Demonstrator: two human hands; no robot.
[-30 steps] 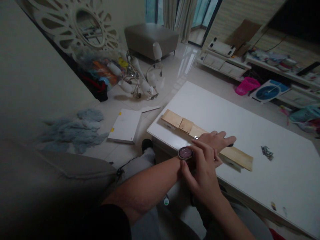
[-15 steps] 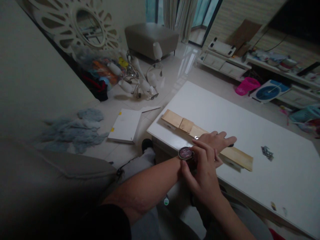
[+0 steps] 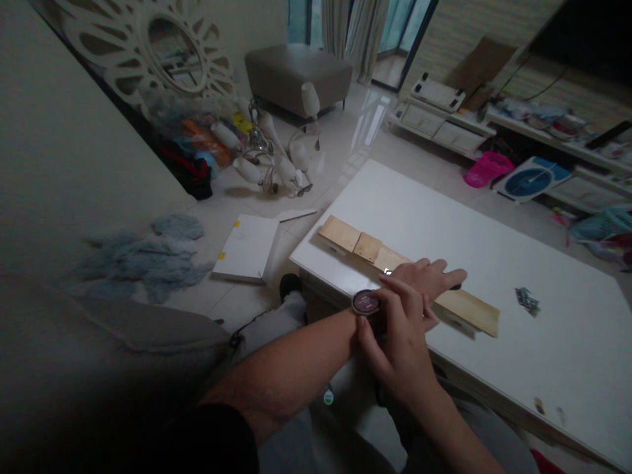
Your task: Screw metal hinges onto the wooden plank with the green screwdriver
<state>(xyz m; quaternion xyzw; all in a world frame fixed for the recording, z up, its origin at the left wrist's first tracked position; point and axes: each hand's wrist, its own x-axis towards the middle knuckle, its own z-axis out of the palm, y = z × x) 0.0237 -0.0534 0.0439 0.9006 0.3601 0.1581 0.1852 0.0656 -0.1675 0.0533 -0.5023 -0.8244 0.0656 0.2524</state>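
Note:
A round wristwatch [image 3: 366, 302] with a lit, reddish screen sits on my left wrist. My left hand [image 3: 428, 276] reaches over the table with its fingers stretched out; a small dark thing shows by one fingertip, too small to name. Across that wrist lies my right hand [image 3: 402, 326], its thumb at the watch's lower edge and its bent fingers on the far side, gripping the watch. Beneath and beyond the hands, a row of light wooden pieces [image 3: 338, 232] runs along the near side of the white table [image 3: 385, 191]. My hands hide the middle of this row.
Small metal parts [image 3: 527, 301] lie in a pile to the right on the table. On the floor at left are a white panel [image 3: 247, 247], crumpled grey-blue cloth [image 3: 148, 257] and a chandelier [image 3: 276, 155]. A pink basket [image 3: 488, 169] stands beyond the table.
The lettering on the watch screen looks slightly different. Both hands and the things on the table have stayed in place.

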